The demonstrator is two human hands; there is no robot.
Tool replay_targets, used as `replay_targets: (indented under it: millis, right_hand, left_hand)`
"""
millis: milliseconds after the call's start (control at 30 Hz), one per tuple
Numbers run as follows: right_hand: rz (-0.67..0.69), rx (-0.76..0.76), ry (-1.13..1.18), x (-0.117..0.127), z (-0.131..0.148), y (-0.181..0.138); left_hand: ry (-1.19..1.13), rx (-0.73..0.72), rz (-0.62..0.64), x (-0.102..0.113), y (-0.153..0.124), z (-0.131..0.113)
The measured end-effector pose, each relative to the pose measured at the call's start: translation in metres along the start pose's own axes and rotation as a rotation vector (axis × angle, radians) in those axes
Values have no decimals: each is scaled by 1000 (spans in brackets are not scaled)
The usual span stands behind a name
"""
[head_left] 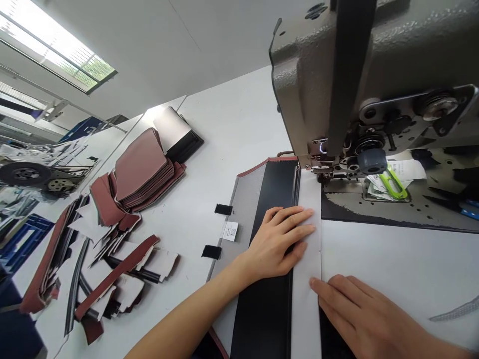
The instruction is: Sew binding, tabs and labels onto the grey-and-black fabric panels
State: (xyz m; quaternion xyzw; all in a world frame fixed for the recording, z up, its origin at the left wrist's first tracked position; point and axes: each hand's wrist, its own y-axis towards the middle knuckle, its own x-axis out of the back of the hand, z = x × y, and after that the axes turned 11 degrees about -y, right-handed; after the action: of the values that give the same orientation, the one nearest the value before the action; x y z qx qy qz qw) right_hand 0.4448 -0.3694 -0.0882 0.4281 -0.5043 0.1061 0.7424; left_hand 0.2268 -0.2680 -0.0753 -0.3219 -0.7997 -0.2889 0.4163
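Observation:
My left hand (279,242) lies flat with fingers stretched out on a layered workpiece: a grey mesh panel (245,199) with red edging, a black strip (275,184) and a white strip (309,209) on top. My right hand (368,319) rests flat at the lower right, its fingertips touching the white strip's right edge. The piece runs up under the presser foot (325,172) of a grey sewing machine (359,75). Two small black tabs (223,209) and a white label (229,231) sit on the mesh panel's left side.
Piles of dark red leather pieces (144,169) and white-backed cut parts (123,269) lie on the white table (232,119) to the left. A black stack (179,139) sits behind them. Green snips (392,182) and paper tags lie on the machine bed.

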Motion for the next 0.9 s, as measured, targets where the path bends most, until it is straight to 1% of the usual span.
replay_targets:
  millis: [233, 333, 567, 733, 900]
  right_hand:
    - [62, 49, -39, 3, -6, 3]
    - [62, 58, -49, 3, -11, 3]
    - [81, 92, -52, -1, -34, 7]
    - [107, 85, -48, -6, -51, 13]
    - [139, 85, -93, -11, -70, 21]
  left_hand:
    - [-31, 17, 30, 0, 3, 0]
    - [-27, 20, 39, -1, 8, 4]
    - [-19, 25, 43, 0, 28, 22]
    - [-8, 45, 47, 3, 44, 34]
    - [16, 41, 42, 6, 60, 47]
